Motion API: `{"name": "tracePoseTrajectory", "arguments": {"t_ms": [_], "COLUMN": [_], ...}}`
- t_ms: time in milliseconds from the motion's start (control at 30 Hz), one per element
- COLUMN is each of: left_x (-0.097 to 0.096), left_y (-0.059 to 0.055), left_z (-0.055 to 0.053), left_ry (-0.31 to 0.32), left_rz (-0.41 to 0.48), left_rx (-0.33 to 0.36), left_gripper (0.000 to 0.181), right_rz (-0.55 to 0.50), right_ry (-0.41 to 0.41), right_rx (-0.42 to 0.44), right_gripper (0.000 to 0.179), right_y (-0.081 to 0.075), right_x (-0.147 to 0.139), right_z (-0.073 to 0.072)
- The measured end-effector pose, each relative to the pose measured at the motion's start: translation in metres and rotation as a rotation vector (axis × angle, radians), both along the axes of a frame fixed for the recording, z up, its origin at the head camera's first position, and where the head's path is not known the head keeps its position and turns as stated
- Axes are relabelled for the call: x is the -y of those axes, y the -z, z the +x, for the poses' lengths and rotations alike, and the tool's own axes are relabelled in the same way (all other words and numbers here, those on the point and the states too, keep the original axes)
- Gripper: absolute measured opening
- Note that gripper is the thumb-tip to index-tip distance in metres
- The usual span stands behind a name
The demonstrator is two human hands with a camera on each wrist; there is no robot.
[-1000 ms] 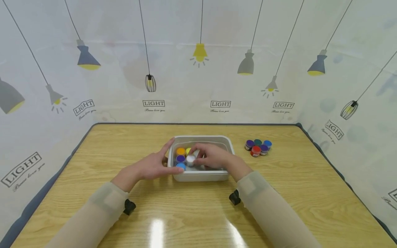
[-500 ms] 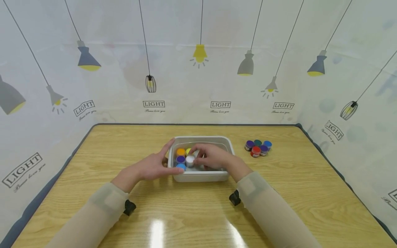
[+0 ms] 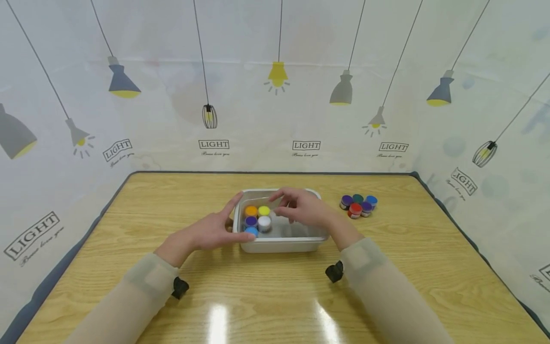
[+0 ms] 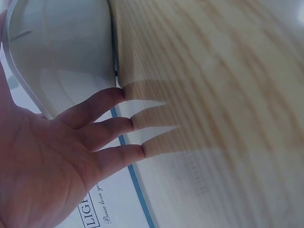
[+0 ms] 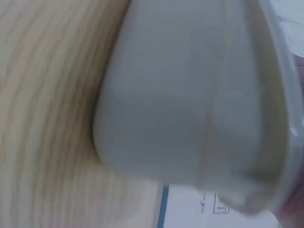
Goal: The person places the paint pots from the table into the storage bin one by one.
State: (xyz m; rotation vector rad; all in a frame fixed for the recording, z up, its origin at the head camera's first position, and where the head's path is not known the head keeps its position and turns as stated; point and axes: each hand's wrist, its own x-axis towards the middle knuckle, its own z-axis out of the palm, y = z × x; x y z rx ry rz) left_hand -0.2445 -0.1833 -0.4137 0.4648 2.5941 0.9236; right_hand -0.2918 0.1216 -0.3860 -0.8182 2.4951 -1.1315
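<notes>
A white plastic tray point(image 3: 281, 246) stands on the table. In its left end sit several small paint jars: an orange-lidded jar point(image 3: 251, 210), a yellow-lidded jar point(image 3: 264, 211), a purple-lidded jar point(image 3: 251, 222), a white-lidded jar point(image 3: 264, 223) and a light blue-lidded jar point(image 3: 251, 231). My left hand point(image 3: 210, 230) spans the tray's left end, thumb across the front corner by the blue lid, index finger along the rim. In the left wrist view its other fingers point(image 4: 118, 154) are straight, tips on the table. Over the tray's right half hovers my right hand point(image 3: 304, 209), fingers loosely bent, holding nothing.
To the right of the tray several more jars cluster on the wooden table point(image 3: 275, 291), among them a red-lidded jar point(image 3: 354, 210) and a green-lidded jar point(image 3: 357, 198). A white lamp-printed cloth point(image 3: 253, 157) hangs around the table's back and sides.
My right hand has let go of the white-lidded jar and lifted up and to the right. That jar stays beside the purple one. My left hand keeps its place.
</notes>
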Motion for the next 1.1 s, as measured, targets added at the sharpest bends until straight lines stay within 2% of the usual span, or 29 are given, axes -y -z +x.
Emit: {"name": "tracePoseTrajectory", "arguments": {"t_ms": [67, 167, 400, 633, 900, 1100], "left_x": [0.000, -0.001, -0.002, -0.002, -0.003, -0.003], "left_y": [0.000, 0.000, -0.002, -0.002, -0.001, -0.001], "left_z": [0.000, 0.000, 0.001, 0.002, 0.001, 0.001], "left_ry": [-0.002, -0.005, -0.007, -0.009, -0.003, -0.011], "left_rz": [-0.006, -0.010, -0.016, -0.010, -0.015, -0.030], "left_rx": [0.003, 0.006, 0.007, 0.009, 0.009, 0.011], "left_gripper": [0.126, 0.127, 0.127, 0.127, 0.127, 0.127], "right_rz": [-0.007, -0.025, -0.061, -0.043, 0.028, 0.081], "right_ry": [0.006, 0.035, 0.142, 0.235, 0.338, 0.393], "right_rx": [-0.029, -0.028, -0.039, -0.077, -0.026, -0.046], "right_gripper": [0.033, 0.030, 0.033, 0.030, 0.036, 0.038], "right_y": [-0.003, -0.008, -0.014, -0.001, 0.017, 0.026], "right_x": [-0.009, -0.026, -0.075, -0.134, -0.198, -0.233], "right_z": [0.000, 0.002, 0.009, 0.012, 0.019, 0.013]}}
